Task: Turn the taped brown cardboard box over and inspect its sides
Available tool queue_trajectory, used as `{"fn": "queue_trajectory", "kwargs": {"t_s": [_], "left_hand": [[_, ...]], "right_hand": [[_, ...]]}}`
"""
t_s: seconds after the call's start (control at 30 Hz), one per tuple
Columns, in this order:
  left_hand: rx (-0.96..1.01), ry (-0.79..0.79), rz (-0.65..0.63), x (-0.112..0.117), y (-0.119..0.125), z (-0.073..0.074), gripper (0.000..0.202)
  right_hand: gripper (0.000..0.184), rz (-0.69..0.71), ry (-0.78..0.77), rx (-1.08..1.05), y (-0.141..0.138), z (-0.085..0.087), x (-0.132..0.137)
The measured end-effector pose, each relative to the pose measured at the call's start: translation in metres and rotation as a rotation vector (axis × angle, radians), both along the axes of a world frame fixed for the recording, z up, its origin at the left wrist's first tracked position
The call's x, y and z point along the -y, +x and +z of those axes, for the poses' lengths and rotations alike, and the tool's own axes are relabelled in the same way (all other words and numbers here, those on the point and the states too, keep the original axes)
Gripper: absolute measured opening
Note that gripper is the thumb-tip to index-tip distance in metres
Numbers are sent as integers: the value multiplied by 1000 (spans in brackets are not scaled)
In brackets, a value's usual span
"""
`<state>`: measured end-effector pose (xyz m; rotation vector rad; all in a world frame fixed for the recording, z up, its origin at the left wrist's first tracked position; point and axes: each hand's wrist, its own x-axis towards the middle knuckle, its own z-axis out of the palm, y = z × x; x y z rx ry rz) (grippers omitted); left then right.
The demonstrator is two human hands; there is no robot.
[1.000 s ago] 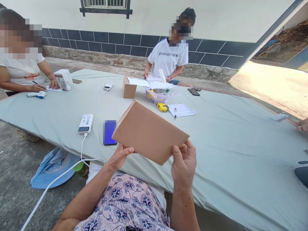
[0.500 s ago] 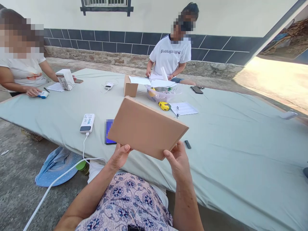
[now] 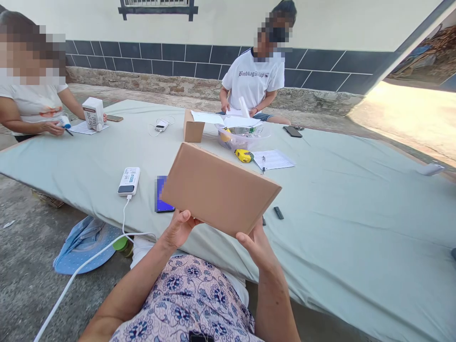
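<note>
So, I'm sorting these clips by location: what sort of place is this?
Probably an outdoor yard beside a building, judging by its barred window, the rough gray ground and the sunlit strip of ground at the right.

Outdoor yard (image 3: 402, 109) beside a white-walled building (image 3: 213, 28), barred window (image 3: 156, 3), dark wall tiles (image 3: 185, 54), rough grey ground (image 3: 28, 256)

Soft, even daylight leaves the surface (image 3: 338, 213) in shade, while sunlit ground (image 3: 402, 107) glares at upper right, wide-angle distortion stretches the edges, and mosaic blocks mask patches of an otherwise fairly sharp view.
</note>
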<state>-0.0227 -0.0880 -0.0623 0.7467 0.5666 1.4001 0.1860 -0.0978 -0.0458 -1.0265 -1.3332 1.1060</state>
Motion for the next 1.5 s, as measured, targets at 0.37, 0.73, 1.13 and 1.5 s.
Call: {"fn": "queue_trajectory", "kwargs": {"t_s": [0.37, 0.73, 1.13, 1.5], "left_hand": [[5, 0, -21, 0, -1, 3, 77], [-14, 5, 10, 1, -2, -1, 80], [-169, -17, 82, 3, 4, 9, 81], [-369, 134, 289, -1, 10, 0, 99]], "right_hand": [[86, -31, 22, 14, -6, 4, 5], [84, -21, 33, 30, -4, 0, 3], [86, 4, 30, -19, -10, -9, -1], [54, 194, -95, 125, -22, -25, -7]]}}
